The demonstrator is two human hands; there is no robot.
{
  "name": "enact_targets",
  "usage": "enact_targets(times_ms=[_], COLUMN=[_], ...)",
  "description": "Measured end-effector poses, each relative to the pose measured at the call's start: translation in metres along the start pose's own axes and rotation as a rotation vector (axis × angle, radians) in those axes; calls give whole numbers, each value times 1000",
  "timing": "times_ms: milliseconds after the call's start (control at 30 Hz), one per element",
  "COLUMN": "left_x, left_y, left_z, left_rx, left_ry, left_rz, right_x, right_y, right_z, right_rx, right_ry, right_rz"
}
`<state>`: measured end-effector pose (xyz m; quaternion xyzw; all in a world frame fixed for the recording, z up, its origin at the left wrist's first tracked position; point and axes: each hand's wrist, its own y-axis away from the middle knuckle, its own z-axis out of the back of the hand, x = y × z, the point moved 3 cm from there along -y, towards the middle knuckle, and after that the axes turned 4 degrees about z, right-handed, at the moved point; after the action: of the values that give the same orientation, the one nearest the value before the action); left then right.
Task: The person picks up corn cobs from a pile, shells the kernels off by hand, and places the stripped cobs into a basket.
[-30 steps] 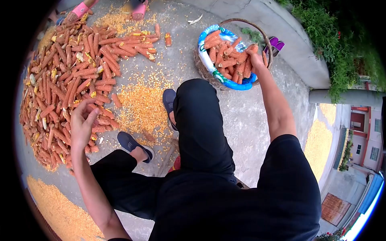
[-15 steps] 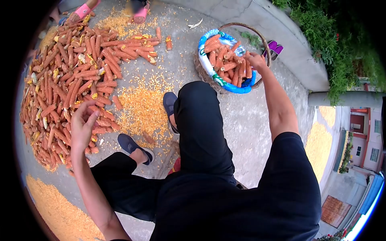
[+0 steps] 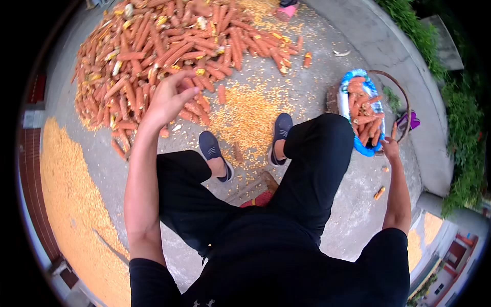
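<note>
My left hand (image 3: 171, 100) is over the near edge of a big heap of reddish corn cobs (image 3: 179, 51), fingers curved and thumb apart, with nothing seen in it. At the right, my right hand (image 3: 390, 147) is beside the near rim of a basket (image 3: 364, 150) lined with blue and white plastic. A reddish corn cob (image 3: 394, 129) sticks up from its closed fingers. More cobs (image 3: 365, 115) lie inside the basket, below its arched handle (image 3: 404, 97).
Loose yellow kernels (image 3: 245, 117) lie around my shoes (image 3: 215, 151). A wide spread of kernels (image 3: 76, 204) covers the ground at left. Two small cob pieces (image 3: 379, 193) lie near my right forearm. Another person's pink shoe (image 3: 286, 11) is at the top; purple footwear (image 3: 409, 121) sits behind the basket.
The view has turned, so the heap and basket both appear farther right. My right hand has shifted from the cobs at the basket's edge to just outside its near rim. My left hand remains by the heap.
</note>
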<state>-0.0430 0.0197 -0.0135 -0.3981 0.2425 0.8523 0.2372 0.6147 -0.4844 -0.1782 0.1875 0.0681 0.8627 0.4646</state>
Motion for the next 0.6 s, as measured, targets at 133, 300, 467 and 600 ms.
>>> enact_targets(times_ms=[133,300,467,600], left_x=[53,122,191,271], left_y=[-13,-22,-31,-37], left_z=[53,68,69,71], left_rx=[-450,-489,-440,-456], left_ry=[-60,199,-4,-135], left_rz=[182,531,695,815], right_x=[45,241,431,496], right_y=[-28,-7,70,118], right_z=[6,65,63,20], right_rx=[-177,-151,3,58], right_ry=[-445,-517,-548,-273], right_rz=[208,514,794,939])
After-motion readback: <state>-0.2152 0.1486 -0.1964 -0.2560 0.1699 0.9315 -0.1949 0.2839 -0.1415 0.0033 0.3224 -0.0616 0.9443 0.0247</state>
